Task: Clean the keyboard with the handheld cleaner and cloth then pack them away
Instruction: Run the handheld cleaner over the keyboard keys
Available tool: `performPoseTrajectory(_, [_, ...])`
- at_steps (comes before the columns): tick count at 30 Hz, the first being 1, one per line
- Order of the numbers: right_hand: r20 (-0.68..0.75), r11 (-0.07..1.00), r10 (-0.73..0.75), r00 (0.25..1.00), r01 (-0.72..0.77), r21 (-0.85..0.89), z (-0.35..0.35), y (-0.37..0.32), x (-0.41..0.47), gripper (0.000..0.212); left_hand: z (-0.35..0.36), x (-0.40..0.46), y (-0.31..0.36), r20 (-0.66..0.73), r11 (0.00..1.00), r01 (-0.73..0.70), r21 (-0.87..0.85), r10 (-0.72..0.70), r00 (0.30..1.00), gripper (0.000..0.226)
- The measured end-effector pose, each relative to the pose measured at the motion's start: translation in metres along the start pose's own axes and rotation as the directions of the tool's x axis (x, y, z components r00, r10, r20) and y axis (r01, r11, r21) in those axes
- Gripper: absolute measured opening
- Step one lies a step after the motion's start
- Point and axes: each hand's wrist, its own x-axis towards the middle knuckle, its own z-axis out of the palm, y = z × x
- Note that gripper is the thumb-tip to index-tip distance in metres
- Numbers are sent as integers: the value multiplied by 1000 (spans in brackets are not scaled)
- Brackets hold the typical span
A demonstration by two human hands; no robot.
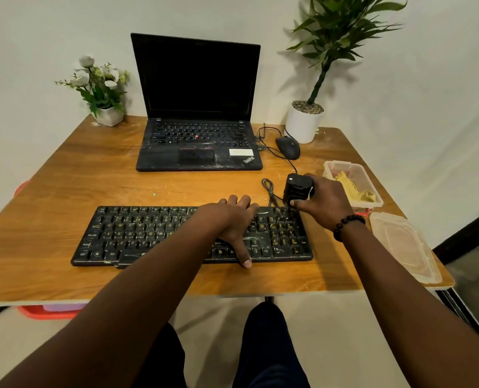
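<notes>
The fingers (298, 203) of the right hand (326, 200) curl round the handheld cleaner (297, 189), a stubby black ribbed block held upright with its lower end on the far right corner of the keyboard (137, 233), seemingly so its working end meets the keys there. The left hand (229, 222) lies flat on the keys right of centre, fingers straight and spread, thumb reaching to the front edge; it grips nothing and most likely pins the board so it does not slide. The keyboard is a long, flat black slab with worn yellowish legends and a scuffed front edge, lying on the glossy wood-grain surface (64, 186). Its thin cable (269, 189) loops behind it. The cloth (353, 189), crumpled and yellow, sits in a clear plastic container (371, 177) just right of the cleaner, handy for wiping, and the translucent lid (403, 245) lies beside it nearer the front edge.
</notes>
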Motion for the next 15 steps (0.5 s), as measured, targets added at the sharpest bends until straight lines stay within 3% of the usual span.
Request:
performPoseTrajectory(3, [76, 991, -2, 997, -8, 136, 0, -4, 1, 49, -1, 1, 0, 5, 1000, 0, 11, 0, 1000, 147])
performPoseTrajectory(5, [119, 996, -32, 992, 23, 81, 3, -3, 1, 46, -1, 1, -1, 4, 1000, 2, 11, -2, 1000, 147])
performPoseTrajectory(8, [43, 997, 47, 998, -49, 52, -1, 4, 5, 50, 1, 2, -2, 2, 1000, 8, 6, -8, 1000, 147])
performPoseTrajectory(10, [48, 980, 104, 993, -111, 167, -4, 7, 4, 55, 1, 2, -2, 3, 1000, 10, 5, -10, 1000, 148])
performPoseTrajectory(12, [151, 930, 99, 983, -146, 338, -3, 5, -2, 54, 1, 2, -2, 1, 1000, 2, 6, -2, 1000, 148])
performPoseTrajectory(15, [184, 976, 20, 983, -60, 211, 2, 3, -5, 52, 1, 0, -4, -2, 1000, -6, 5, 6, 1000, 147])
